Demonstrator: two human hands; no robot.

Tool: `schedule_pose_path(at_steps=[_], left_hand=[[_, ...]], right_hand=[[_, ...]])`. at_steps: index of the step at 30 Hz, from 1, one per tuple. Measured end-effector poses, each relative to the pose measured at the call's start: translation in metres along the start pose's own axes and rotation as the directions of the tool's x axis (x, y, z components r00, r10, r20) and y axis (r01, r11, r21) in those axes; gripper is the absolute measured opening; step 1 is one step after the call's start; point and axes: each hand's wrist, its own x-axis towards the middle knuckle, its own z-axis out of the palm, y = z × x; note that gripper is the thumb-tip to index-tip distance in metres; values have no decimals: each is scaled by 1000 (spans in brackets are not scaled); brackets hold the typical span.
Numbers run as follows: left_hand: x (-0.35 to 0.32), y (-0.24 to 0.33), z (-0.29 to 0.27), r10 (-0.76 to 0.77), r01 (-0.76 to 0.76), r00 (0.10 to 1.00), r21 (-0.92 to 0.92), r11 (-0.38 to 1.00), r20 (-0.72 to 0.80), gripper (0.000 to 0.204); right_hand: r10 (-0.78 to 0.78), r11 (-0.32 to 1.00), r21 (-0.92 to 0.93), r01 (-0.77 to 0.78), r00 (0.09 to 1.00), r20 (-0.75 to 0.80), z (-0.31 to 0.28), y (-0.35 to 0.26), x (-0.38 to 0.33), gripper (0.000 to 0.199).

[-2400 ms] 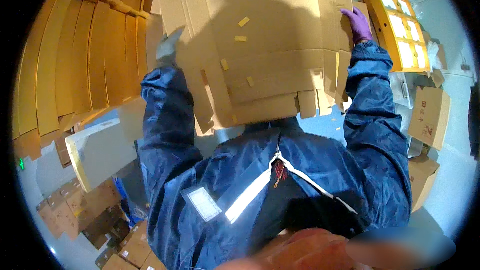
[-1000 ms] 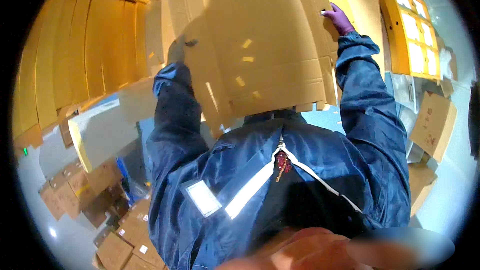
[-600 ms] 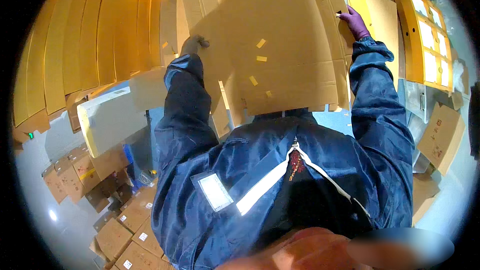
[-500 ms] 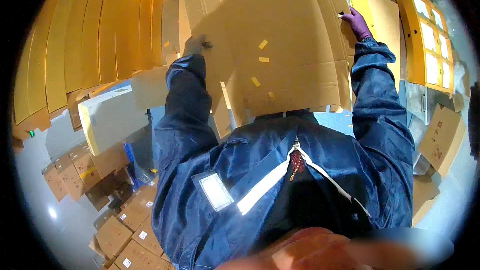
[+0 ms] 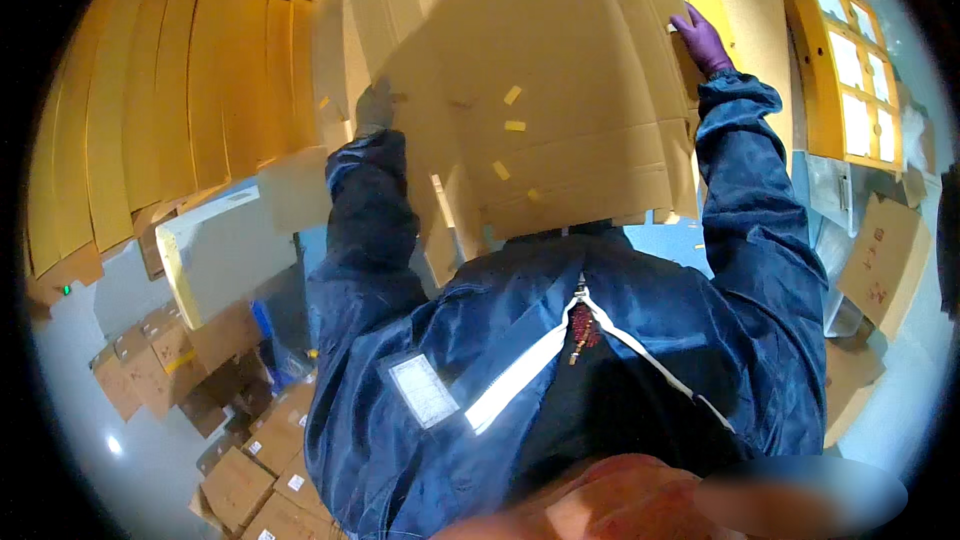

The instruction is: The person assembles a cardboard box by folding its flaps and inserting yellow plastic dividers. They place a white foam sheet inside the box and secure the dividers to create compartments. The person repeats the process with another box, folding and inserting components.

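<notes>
A large brown cardboard sheet [image 5: 560,60] with folded sides lies in front of me, with several small yellow strips [image 5: 515,126] scattered on it. My left hand [image 5: 376,108], gloved and in shadow, rests at the left side panel of the sheet; its fingers look stretched out, though dimness blurs them. On the right, my right hand [image 5: 705,43] in a purple glove grips the right edge of the sheet between thumb and fingers. Something small and whitish shows at its thumb tip, too small to name.
Tall stacked cardboard sheets [image 5: 180,90] stand at the left, beside a whitish foam-like panel [image 5: 225,250]. Closed cartons [image 5: 240,485] lie lower left. At the right are a yellow cabinet with white panels [image 5: 845,65], a yellow board [image 5: 710,5] and another carton [image 5: 880,265].
My left hand has drawn back slightly to the left, and its fingers look straighter. My right hand stays at the sheet's right edge. The whole view has shifted a little.
</notes>
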Motion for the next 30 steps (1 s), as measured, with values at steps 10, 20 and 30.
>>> schedule_pose_path(at_steps=[10,20,30], left_hand=[[3,39,-34,99,7,927,-280,960,363,52],[58,19,35,-20,89,979,-337,937,205,46],[71,14,66,197,-52,927,-411,910,319,39]], right_hand=[[252,957,-240,-161,873,417,-61,-57,-7,51],[12,967,254,-11,1000,0,-21,18,28,27],[141,948,245,-204,957,252,4,-15,29,40]])
